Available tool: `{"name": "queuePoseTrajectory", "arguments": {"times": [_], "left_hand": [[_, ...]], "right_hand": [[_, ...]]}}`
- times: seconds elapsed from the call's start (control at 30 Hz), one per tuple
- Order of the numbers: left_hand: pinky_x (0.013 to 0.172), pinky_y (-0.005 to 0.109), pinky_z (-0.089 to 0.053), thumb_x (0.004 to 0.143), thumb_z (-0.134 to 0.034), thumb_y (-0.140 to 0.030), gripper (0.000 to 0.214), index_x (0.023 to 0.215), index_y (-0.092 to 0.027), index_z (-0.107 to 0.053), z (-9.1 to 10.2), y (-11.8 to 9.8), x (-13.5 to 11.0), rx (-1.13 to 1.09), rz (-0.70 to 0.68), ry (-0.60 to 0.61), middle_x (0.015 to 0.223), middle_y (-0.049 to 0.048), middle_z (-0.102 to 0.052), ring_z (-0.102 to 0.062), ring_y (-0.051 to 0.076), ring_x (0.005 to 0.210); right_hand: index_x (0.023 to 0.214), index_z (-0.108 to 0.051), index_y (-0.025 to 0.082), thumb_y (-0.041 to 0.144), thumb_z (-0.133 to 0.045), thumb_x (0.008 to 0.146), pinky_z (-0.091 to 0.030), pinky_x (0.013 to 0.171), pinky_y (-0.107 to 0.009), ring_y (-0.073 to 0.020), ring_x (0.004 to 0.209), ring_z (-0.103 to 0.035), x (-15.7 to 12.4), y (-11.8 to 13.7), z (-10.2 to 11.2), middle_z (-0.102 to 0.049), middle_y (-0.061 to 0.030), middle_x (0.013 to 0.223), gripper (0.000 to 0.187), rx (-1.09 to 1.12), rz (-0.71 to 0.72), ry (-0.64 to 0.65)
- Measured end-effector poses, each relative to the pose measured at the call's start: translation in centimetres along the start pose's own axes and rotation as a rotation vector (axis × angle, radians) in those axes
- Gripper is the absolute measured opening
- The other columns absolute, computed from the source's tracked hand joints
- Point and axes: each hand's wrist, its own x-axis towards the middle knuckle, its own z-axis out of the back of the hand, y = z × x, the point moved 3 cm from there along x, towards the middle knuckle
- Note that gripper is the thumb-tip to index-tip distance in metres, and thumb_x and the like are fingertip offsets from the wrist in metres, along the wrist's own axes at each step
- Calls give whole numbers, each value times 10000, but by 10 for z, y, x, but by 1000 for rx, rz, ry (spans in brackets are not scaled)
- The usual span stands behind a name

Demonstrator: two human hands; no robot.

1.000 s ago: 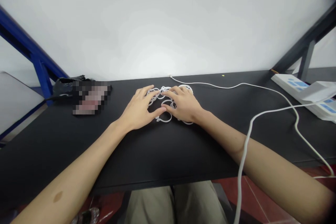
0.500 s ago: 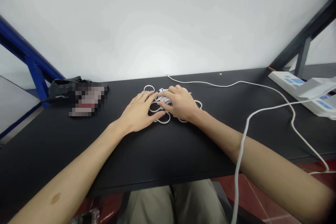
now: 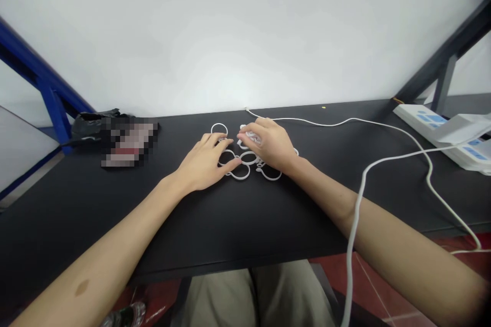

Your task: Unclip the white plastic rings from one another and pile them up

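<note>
A tangle of thin white cable loops point(image 3: 241, 168) lies in the middle of the black table point(image 3: 230, 225). My left hand point(image 3: 205, 161) rests flat on the loops' left side with its fingers stretched out. My right hand point(image 3: 270, 145) sits on the right side of the tangle, its fingers curled and pinching a bunch of the white cable near the back. One separate loop point(image 3: 219, 128) lies just beyond my left fingertips.
A long white cable point(image 3: 345, 123) runs from the tangle along the back edge to the right and over my right forearm. White boxes with blue marks point(image 3: 445, 133) sit at the far right. A black bag point(image 3: 92, 123) lies at the back left beside a blue frame point(image 3: 49, 97).
My right hand has moved back and lifted, closing on a bunch of cable. The loops have spread out, with one ring now lying free behind my left hand.
</note>
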Motion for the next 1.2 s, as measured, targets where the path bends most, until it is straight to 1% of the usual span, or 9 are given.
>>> {"name": "queuePoseTrajectory", "arguments": {"times": [0.17,0.43,0.53,0.63,0.7,0.8,0.93,1.07,1.2], "left_hand": [[1050,495,-414,943,-412,-580,540,1291,-193,-555,1,0,0,7,-1,-11,1405,114,-494,-417,309,1293],[1037,482,-425,950,-400,-573,509,1257,-207,-574,-1,1,1,9,-12,-29,1370,96,-523,-443,298,1256],[1032,482,-429,956,-396,-562,497,1251,-205,-577,0,0,1,5,-12,-33,1357,95,-534,-451,296,1246],[1027,481,-434,959,-405,-548,484,1246,-200,-581,1,-1,0,4,-8,-29,1355,96,-536,-454,296,1240],[1029,479,-434,960,-408,-548,490,1250,-193,-580,1,-2,0,7,-7,-23,1361,97,-531,-449,296,1244],[1036,478,-429,961,-399,-559,513,1260,-182,-574,1,-1,0,14,-14,-24,1370,97,-522,-441,295,1250],[1033,474,-430,961,-402,-552,497,1249,-187,-577,1,-1,0,11,-14,-15,1359,94,-528,-443,293,1244],[1027,472,-430,958,-412,-549,473,1237,-206,-580,1,-2,0,8,-16,-20,1353,87,-530,-445,293,1237],[1032,473,-426,957,-416,-551,467,1231,-209,-578,2,-2,0,9,-20,-27,1358,83,-528,-448,293,1236]], "right_hand": [[912,-714,213,397,-582,914,-473,764,-299,-164,809,-632,5,-5,18,-706,-28,880,227,231,-131,-205],[896,-673,206,530,-511,910,-466,683,-308,-155,763,-600,6,-20,31,-660,-31,841,362,572,-369,-434],[922,-660,212,617,-483,890,-433,580,-290,-146,700,-572,7,-23,27,-618,-37,812,443,712,-454,-416],[954,-645,219,691,-455,865,-345,466,-251,-98,534,-463,7,-22,23,-557,-18,718,516,871,-571,-367],[963,-645,218,689,-494,845,-302,433,-240,-74,479,-396,7,-21,19,-535,-6,693,509,973,-641,-333],[958,-662,211,625,-599,808,-290,425,-240,-69,471,-377,5,-22,10,-523,1,691,445,1082,-693,-264],[902,-698,207,592,-655,785,-299,438,-244,-76,494,-387,2,-27,-2,-501,9,680,405,1083,-668,-199],[879,-729,220,629,-607,815,-338,483,-253,-88,520,-396,0,-29,-2,-465,22,627,432,944,-580,-192],[897,-743,223,639,-563,844,-404,563,-270,-104,605,-475,2,-26,4,-581,-10,755,456,855,-499,-187]]}}
